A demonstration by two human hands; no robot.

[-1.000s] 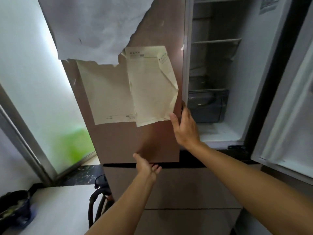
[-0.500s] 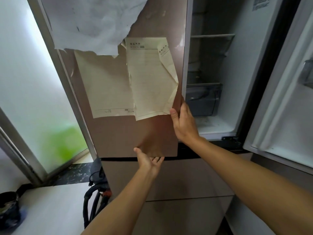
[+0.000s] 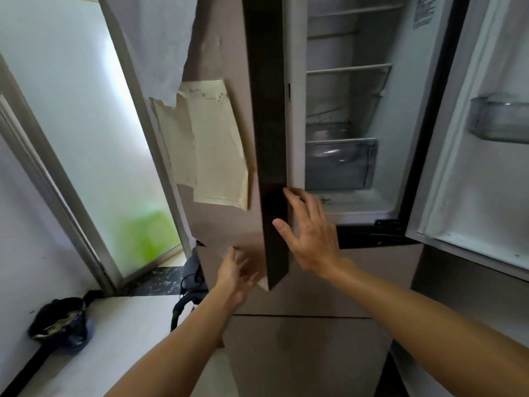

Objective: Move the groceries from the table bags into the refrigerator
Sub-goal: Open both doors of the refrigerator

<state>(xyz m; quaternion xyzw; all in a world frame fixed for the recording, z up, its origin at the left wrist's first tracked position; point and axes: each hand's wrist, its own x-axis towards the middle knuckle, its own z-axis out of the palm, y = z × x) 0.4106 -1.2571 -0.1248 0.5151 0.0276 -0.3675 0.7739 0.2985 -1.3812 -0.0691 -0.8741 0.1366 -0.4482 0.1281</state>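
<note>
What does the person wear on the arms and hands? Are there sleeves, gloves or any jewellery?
Nothing worn shows. The left forearm and right forearm are bare to the picture's edge, no sleeves. The left hand, slightly blurred, and the right hand carry no glove, ring or watch.

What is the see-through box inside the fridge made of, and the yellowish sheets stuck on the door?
The see-through box looks like clear, glossy plastic: you can see through it and light glints on its front. The yellowish sheets look like thin matte paper: they are creased, curl away at the edges and carry small print.
</note>
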